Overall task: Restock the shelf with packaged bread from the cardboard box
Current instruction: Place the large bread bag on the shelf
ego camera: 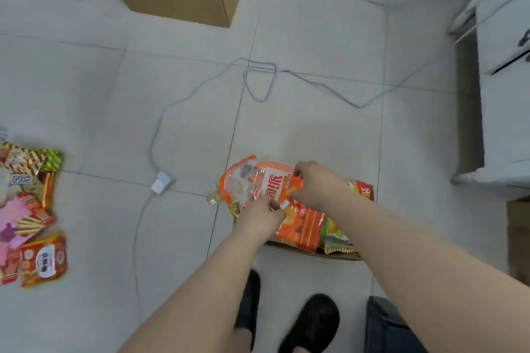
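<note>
Pinching an orange bread packet (266,183) from both sides, my right hand (317,185) curls thumb and fingers round its far edge while my left hand (259,216) nips the near edge, though blur hides the exact fingertip contact. I judge this the pick-up step: the packet sits atop others in the low cardboard box (338,254) on the tiled floor (315,37). Next comes lifting it clear and carrying it shelfward.

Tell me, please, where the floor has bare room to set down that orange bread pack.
Bare tile lies between the snack pile at left and the white adapter, though its cable crosses there. Crowded: the low box, full under both hands.
</note>
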Tool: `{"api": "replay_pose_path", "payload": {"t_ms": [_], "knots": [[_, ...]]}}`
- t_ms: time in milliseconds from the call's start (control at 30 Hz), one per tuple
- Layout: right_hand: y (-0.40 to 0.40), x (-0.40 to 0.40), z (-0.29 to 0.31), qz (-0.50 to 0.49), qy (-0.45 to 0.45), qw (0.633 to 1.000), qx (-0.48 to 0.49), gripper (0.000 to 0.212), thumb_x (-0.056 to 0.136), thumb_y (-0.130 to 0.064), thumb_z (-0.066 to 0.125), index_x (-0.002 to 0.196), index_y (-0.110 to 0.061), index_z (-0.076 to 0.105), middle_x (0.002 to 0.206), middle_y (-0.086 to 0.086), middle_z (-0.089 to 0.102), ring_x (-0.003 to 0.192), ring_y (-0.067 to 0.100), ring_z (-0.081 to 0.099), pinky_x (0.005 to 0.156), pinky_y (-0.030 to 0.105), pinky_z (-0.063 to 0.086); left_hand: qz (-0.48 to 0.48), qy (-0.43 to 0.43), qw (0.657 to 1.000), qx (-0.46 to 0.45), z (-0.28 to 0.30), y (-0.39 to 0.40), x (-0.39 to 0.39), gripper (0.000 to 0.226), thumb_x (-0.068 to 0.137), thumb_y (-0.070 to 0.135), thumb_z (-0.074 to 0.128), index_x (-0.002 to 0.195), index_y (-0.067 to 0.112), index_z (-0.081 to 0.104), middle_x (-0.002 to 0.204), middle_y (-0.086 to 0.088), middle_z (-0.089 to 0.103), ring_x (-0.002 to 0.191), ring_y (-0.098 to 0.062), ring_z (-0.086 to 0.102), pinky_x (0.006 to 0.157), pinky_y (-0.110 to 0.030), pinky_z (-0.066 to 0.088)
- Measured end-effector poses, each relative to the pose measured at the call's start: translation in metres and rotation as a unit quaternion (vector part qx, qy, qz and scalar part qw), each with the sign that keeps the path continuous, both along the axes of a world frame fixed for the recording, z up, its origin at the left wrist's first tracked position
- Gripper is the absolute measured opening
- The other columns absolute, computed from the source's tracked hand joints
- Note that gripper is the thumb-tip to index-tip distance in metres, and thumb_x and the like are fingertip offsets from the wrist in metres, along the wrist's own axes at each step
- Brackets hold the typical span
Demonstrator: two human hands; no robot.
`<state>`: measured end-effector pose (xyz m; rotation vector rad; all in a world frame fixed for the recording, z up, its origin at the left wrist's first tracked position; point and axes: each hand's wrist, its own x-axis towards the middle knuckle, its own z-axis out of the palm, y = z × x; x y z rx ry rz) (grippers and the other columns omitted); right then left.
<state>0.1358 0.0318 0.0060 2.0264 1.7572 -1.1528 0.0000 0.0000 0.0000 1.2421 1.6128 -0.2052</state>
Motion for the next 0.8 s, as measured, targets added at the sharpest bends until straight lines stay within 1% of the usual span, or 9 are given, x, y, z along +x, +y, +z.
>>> {"api": "replay_pose_path", "payload": {"t_ms": [133, 200, 267, 367, 433, 567, 667, 733, 800], "knots": [[0.011, -0.012, -0.046, 0.051, -0.043, 0.998, 0.015, 0.051, 0.082, -0.03, 0.062, 0.129, -0.018, 0.045, 0.123, 0.004, 0.05, 0.115, 0.025, 0.049, 0.085, 0.036, 0.044, 0.08, 0.018, 0.997, 0.001, -0.044, -0.005, -0.004, 0.015, 0.088, 0.028, 0.05, 0.081, 0.017, 0.059, 0.076, 0.003, 0.058, 0.08, -0.021, 0.056, 0.069, -0.026, 0.043], [0.012, -0.016, -0.066, 0.077, -0.08, 0.993, 0.038, 0.054, 0.082, -0.034, 0.062, 0.13, -0.018, 0.043, 0.125, 0.006, 0.048, 0.118, 0.026, 0.046, 0.092, 0.038, 0.041, 0.133, 0.023, 0.99, -0.044, -0.056, -0.019, -0.011, 0.031, 0.089, 0.043, 0.047, 0.073, 0.018, 0.059, 0.072, 0.001, 0.064, 0.071, -0.022, 0.062, 0.068, -0.027, 0.048], [0.014, -0.015, -0.081, 0.067, -0.111, 0.99, 0.052, 0.061, 0.08, -0.04, 0.065, 0.131, -0.018, 0.04, 0.127, 0.007, 0.048, 0.12, 0.028, 0.045, 0.097, 0.039, 0.038, 0.187, 0.019, 0.967, -0.172, -0.06, -0.033, -0.015, 0.054, 0.088, 0.06, 0.041, 0.096, 0.012, 0.064, 0.084, -0.004, 0.07, 0.069, -0.02, 0.063, 0.065, -0.027, 0.048], [0.018, -0.013, -0.097, 0.031, -0.12, 0.992, 0.008, 0.078, 0.07, -0.06, 0.069, 0.129, -0.019, 0.041, 0.125, 0.007, 0.053, 0.119, 0.028, 0.048, 0.099, 0.041, 0.036, 0.243, -0.053, 0.928, -0.278, -0.079, -0.047, -0.016, 0.073, 0.087, 0.066, 0.037, 0.136, 0.012, 0.041, 0.123, -0.01, 0.063, 0.093, -0.023, 0.061, 0.079, -0.034, 0.046], [0.019, -0.011, -0.1, 0.033, -0.126, 0.991, 0.004, 0.085, 0.064, -0.068, 0.068, 0.129, -0.02, 0.042, 0.123, 0.005, 0.055, 0.118, 0.027, 0.05, 0.099, 0.041, 0.036, 0.299, -0.117, 0.914, -0.247, -0.088, -0.052, -0.014, 0.07, 0.09, 0.058, 0.042, 0.143, 0.013, 0.033, 0.136, -0.006, 0.054, 0.111, -0.022, 0.057, 0.095, -0.038, 0.044], [0.016, -0.007, -0.091, 0.004, -0.125, 0.992, 0.021, 0.085, 0.062, -0.071, 0.068, 0.126, -0.019, 0.044, 0.12, 0.005, 0.057, 0.116, 0.027, 0.052, 0.096, 0.041, 0.038, 0.402, -0.189, 0.872, -0.205, -0.085, -0.06, -0.008, 0.061, 0.091, 0.035, 0.058, 0.143, 0.018, 0.03, 0.138, -0.003, 0.051, 0.124, -0.023, 0.049, 0.104, -0.043, 0.039], [0.012, -0.006, -0.069, -0.078, -0.089, 0.993, 0.026, 0.079, 0.062, -0.063, 0.073, 0.119, -0.016, 0.045, 0.117, 0.008, 0.058, 0.113, 0.029, 0.054, 0.093, 0.041, 0.044, 0.462, -0.231, 0.843, -0.149, -0.065, -0.058, -0.005, 0.051, 0.091, 0.026, 0.059, 0.136, 0.024, 0.036, 0.126, 0.0, 0.059, 0.111, -0.022, 0.058, 0.091, -0.043, 0.048], [0.012, -0.007, -0.042, -0.134, -0.063, 0.988, 0.038, 0.078, 0.062, -0.06, 0.075, 0.117, -0.014, 0.044, 0.116, 0.008, 0.058, 0.112, 0.03, 0.055, 0.091, 0.042, 0.048, 0.463, -0.235, 0.849, -0.098, -0.041, -0.045, -0.006, 0.04, 0.092, 0.021, 0.057, 0.128, 0.025, 0.04, 0.117, 0.0, 0.062, 0.094, -0.015, 0.062, 0.07, -0.033, 0.053], [0.015, -0.008, -0.009, -0.184, -0.036, 0.981, 0.057, 0.079, 0.061, -0.06, 0.075, 0.117, -0.014, 0.044, 0.115, 0.008, 0.058, 0.111, 0.03, 0.055, 0.09, 0.045, 0.049, 0.45, -0.23, 0.861, -0.05, -0.01, -0.028, -0.008, 0.038, 0.092, 0.019, 0.059, 0.125, 0.027, 0.041, 0.114, 0.0, 0.063, 0.091, -0.015, 0.064, 0.066, -0.035, 0.056]]}}
